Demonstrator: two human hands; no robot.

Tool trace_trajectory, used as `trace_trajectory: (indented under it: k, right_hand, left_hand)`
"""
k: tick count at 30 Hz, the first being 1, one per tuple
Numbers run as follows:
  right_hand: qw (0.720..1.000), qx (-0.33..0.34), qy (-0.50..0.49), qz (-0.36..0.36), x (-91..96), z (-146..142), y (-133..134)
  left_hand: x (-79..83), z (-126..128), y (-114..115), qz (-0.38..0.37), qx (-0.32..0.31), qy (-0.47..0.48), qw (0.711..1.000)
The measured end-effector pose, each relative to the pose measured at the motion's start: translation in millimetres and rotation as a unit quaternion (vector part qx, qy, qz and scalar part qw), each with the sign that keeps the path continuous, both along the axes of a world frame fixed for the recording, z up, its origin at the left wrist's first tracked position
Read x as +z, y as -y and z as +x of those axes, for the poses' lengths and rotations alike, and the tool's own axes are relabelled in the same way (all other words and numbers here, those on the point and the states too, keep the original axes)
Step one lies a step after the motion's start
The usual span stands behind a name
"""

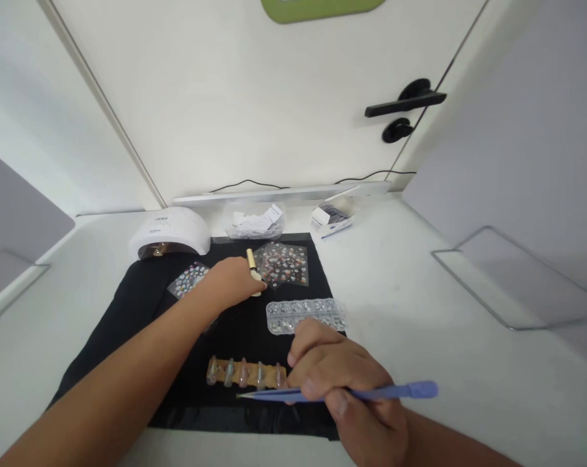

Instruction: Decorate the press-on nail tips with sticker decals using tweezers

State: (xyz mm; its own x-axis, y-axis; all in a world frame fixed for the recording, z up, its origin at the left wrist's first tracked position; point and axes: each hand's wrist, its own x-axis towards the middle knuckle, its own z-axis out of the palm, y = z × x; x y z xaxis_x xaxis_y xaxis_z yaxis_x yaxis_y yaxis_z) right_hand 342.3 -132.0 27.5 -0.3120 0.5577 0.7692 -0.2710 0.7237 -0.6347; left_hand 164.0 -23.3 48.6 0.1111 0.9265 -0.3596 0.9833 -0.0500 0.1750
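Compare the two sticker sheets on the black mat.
The right sticker sheet lies wholly uncovered; the left sticker sheet is partly hidden by the left hand. The right one shows reddish designs, the left paler ones. Both are clear, flat on the black mat.

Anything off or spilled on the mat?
Nothing stands out. Nail tips sit in a row on their strip, the rhinestone box lies flat with nothing scattered, left hand is on a small bottle, right hand holds a blue tool.

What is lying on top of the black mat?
Sticker sheets, a clear bead box and a strip of nail tips. The right hand hides the strip's right end.
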Motion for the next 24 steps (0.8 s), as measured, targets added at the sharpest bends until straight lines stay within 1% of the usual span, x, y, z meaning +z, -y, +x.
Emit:
trace_trajectory:
  k: [4,8,12,18,21,24]
  right_hand:
    - [1.000,0.009,-0.009,0.003,-2.4,0.6,1.0]
    - [1.000,0.004,-0.013,-0.002,-2.5,-0.3,1.3]
    - [1.000,0.011,-0.012,0.001,-1.1,-0.8,3.3]
    - [1.000,0.015,-0.007,-0.007,0.5,-0.4,4.8]
    - [1.000,0.014,-0.008,-0.003,1.3,-0.6,3.7]
    - [1.000,0.013,-0.006,-0.006,0.8,-0.3,2.9]
  left_hand:
    - [-4.6,-2.8,4.0,-0.005,0.018,-0.007,1.000]
    - [-11.4,-11.0,8.6,0.011,0.040,-0.004,0.999]
    - [-15.6,-21.4,14.4,0.046,0.057,0.008,0.997]
    - [-16.1,-34.8,25.5,0.104,0.066,0.043,0.991]
    - [-15.8,-46.5,30.3,0.120,0.069,0.058,0.989]
    - [-15.6,-69.8,35.6,0.141,0.084,0.070,0.984]
